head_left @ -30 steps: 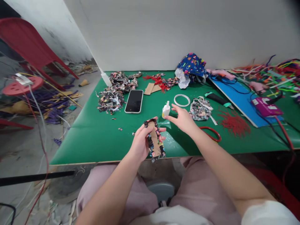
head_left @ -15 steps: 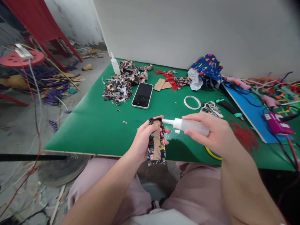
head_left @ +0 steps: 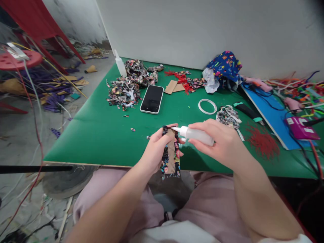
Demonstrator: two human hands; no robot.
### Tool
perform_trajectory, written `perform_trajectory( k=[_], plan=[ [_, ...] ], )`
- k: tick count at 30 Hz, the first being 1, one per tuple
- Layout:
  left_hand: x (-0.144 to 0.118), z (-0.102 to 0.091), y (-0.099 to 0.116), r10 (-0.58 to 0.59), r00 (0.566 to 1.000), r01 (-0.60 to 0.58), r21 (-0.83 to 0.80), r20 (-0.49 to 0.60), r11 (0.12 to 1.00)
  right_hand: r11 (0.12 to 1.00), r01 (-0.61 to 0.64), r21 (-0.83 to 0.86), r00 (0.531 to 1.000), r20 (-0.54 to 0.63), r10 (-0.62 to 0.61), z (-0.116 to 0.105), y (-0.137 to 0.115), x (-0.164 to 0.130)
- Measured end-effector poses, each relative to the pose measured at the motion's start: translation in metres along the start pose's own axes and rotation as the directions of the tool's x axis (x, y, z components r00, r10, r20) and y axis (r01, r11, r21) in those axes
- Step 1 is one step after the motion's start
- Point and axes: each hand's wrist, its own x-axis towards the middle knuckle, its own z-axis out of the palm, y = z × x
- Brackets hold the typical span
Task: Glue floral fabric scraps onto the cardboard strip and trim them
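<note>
My left hand (head_left: 155, 150) grips a narrow cardboard strip (head_left: 171, 157) edged with dark floral fabric, thumb on its face and fingers behind it. The strip hangs over the front edge of the green table (head_left: 101, 135). In my right hand (head_left: 219, 140) is a translucent squeeze bottle (head_left: 201, 135) with a white cap and a thin nozzle, held on its side. Its nozzle tip points left and lies at the top end of the strip, over the folded fabric. Whether any liquid comes out is too small to see.
Beyond the hands lie a phone (head_left: 152, 99), a heap of fabric scraps (head_left: 124, 91), a second squeeze bottle (head_left: 120, 66), cardboard pieces (head_left: 174, 87) and a white ring (head_left: 207, 106). To the right are a utility knife (head_left: 248, 112), red threads (head_left: 263, 140) and a blue board (head_left: 268, 118).
The bottle has moved left, so its nozzle now reaches over the strip's top end rather than its right corner. My left hand still holds the strip. The view has shifted slightly.
</note>
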Motion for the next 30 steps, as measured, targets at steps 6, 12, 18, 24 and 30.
perform_trajectory(
  k=[6, 12, 18, 24, 30],
  plan=[
    [0.000, -0.001, 0.000, 0.004, 1.000, -0.003, 0.014, -0.007, 1.000, 0.999, 0.005, -0.037, 1.000, -0.006, -0.005, -0.004, 0.004, -0.005],
    [-0.001, -0.001, 0.002, 0.006, 1.000, -0.005, 0.014, -0.019, 1.000, 0.999, -0.005, -0.050, 1.000, 0.006, 0.006, -0.008, 0.006, -0.009],
    [-0.002, 0.001, 0.003, 0.006, 1.000, -0.006, 0.007, -0.030, 1.000, 0.910, -0.302, 0.284, 0.922, -0.154, 0.354, -0.013, 0.032, -0.016],
    [-0.002, 0.001, 0.002, 0.002, 1.000, -0.001, 0.008, -0.009, 1.000, 0.463, -0.324, 0.825, 0.755, -0.069, 0.652, 0.021, 0.048, -0.007],
    [-0.003, 0.001, 0.001, 0.005, 1.000, -0.005, 0.025, 0.000, 1.000, 0.448, -0.459, 0.767, 0.755, 0.072, 0.652, 0.067, 0.046, -0.002]
  ],
)
